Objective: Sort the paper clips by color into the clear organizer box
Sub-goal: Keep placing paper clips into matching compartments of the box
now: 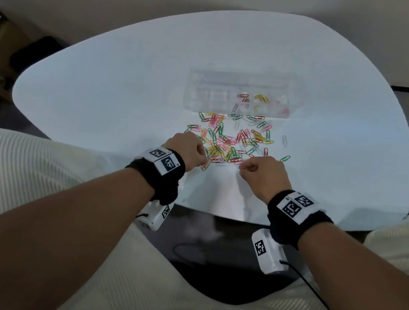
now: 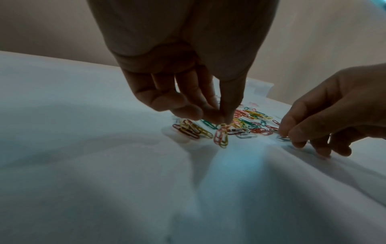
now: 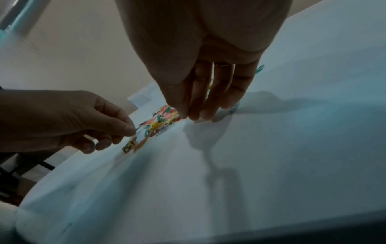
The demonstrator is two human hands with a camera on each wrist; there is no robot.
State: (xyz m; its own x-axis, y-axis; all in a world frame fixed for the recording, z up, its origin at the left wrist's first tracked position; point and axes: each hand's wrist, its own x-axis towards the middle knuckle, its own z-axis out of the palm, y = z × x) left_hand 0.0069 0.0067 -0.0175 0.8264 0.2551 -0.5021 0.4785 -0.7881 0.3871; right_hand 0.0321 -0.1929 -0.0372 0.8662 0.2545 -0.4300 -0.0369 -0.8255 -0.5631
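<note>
Your forearms fill the near part of the head view, each with a black wrist strap carrying white marker blocks. Your left hand (image 1: pixel 184 148) sits at the near left edge of the scattered paper clips (image 1: pixel 233 140), knuckles up. In the left wrist view its thumb and fingertips (image 2: pixel 217 115) are pressed together in a pinch on a small bunch of clips (image 2: pixel 221 137), pink and yellow among them, which hangs from that pinch just over the white table (image 1: pixel 106 94). Your right hand (image 1: pixel 262 176) is at the near right edge of the pile, fingers curled down. In the right wrist view its fingertips (image 3: pixel 196 113) are bunched close together and touch the tabletop; a ring shows on one finger. Whether they have a clip between them you cannot tell from these views, as the spot is blurred.

Beyond the pile, just past its far edge, lies the clear organizer box (image 1: pixel 239 94), open, with its lid lying flat behind it. Its compartments to your right hold a few clips: red ones in one cell, yellow ones in the next cell to the right, and something pink in the far right cell. A pale clip seems to lie in a nearer cell, though the clear plastic makes that hard to read. The left compartments look bare. One pale clip (image 1: pixel 284 141) lies alone to the right of the pile.
</note>
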